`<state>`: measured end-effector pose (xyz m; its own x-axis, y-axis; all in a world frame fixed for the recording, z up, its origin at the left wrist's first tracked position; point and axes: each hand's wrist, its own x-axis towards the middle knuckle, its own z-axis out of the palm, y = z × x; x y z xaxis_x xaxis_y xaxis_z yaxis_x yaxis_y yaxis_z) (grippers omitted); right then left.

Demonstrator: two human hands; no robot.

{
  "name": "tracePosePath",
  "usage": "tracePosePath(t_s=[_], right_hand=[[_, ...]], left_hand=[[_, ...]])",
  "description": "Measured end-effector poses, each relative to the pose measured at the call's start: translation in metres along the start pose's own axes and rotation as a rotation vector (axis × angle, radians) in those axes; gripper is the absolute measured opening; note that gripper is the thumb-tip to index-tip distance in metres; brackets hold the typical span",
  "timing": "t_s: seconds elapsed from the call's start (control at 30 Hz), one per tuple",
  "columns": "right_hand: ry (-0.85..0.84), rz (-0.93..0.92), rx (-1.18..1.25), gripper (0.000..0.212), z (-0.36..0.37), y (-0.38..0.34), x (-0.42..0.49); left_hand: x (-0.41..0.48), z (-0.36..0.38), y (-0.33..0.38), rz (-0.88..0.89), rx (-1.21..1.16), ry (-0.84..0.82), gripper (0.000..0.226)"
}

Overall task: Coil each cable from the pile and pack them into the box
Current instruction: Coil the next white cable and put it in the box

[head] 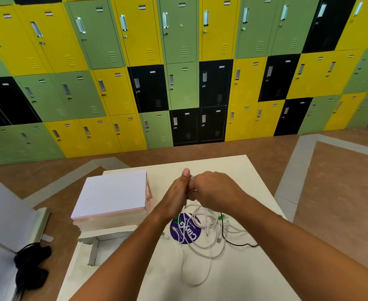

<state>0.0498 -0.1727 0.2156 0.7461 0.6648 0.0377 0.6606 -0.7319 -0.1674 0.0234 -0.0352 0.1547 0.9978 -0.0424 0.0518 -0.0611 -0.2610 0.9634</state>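
Lockers (178, 68) in yellow, green and black fill the background wall, standing on a brown floor (341, 192) marked with grey bands. We work at a cream-white surface (244, 279) in front of them.

1. Hand positions. We hold both hands together above the middle of the surface. Our left hand (178, 190) has its thumb pointing up, and its fingers close on a white cable (192, 176). Our right hand (211, 190) presses against the left, its fingers curled over the same cable. Only short loops of this cable show between the two hands, so we cannot tell how many turns are wound.

2. Cable supply. One strand drops from the hands to the cable pile (207, 227), which lies loose on the surface just below the hands. This pile is mostly white leads, with a black cable (239, 244) running out to its right and a green connector (221, 218) near its top. It partly covers a round purple sticker (186, 229).

3. Containers. A pink box (149, 192) with a white lid (111, 192) sits on the left part of the surface, well apart from the pile. Just in front of it, an open white box (96, 248) stands with its flaps raised; our left forearm hides part of it.

4. Surroundings. A black object (31, 268) lies at the far left, off the surface.
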Motion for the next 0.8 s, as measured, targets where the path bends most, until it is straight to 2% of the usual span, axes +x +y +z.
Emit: tracePosePath(t_s=[0.07, 0.13, 0.23, 0.4, 0.67, 0.8], right_hand=[[0.022, 0.058, 0.083, 0.012, -0.012, 0.007, 0.002], [0.051, 0.081, 0.111, 0.011, -0.023, 0.013, 0.004], [0.029, 0.064, 0.16, 0.011, -0.03, 0.023, 0.007], [0.023, 0.077, 0.431, 0.008, -0.022, 0.048, 0.009], [0.038, 0.193, 0.579, 0.017, -0.004, 0.075, -0.003], [0.054, 0.172, 0.48, 0.016, 0.001, 0.074, -0.003]], left_hand=[[0.001, -0.002, 0.001, -0.036, 0.041, -0.032, 0.069], [0.001, -0.004, -0.004, -0.075, -0.068, -0.069, 0.068], [0.003, -0.004, -0.007, -0.158, -0.206, -0.117, 0.055], [0.002, -0.001, 0.005, -0.181, -0.4, -0.174, 0.039], [0.007, -0.013, 0.009, -0.194, -0.742, -0.018, 0.035], [0.007, -0.01, 0.011, -0.192, -0.786, 0.006, 0.039]])
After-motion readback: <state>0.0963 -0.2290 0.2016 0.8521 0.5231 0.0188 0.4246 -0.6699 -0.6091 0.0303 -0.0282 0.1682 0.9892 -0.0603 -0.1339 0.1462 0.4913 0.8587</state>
